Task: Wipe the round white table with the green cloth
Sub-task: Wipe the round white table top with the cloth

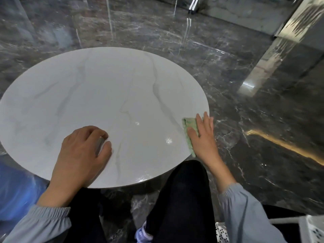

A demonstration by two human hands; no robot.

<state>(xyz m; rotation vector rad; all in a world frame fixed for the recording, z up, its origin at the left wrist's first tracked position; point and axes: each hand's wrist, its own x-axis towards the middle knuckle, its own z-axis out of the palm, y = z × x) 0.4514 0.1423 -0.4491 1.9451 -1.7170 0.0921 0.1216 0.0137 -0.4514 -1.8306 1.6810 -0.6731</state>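
I am pressing the pale green cloth point(190, 125) under my right hand point(203, 135), fingers straight and slightly apart, at the right edge of the round white veined tabletop point(105, 93), the open surface lying leftward toward my empty, loosely curled left hand point(82, 151).

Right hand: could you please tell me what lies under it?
The green cloth lies under the right hand, pressed onto the table at its right edge. Only its left strip shows; the rest is covered.
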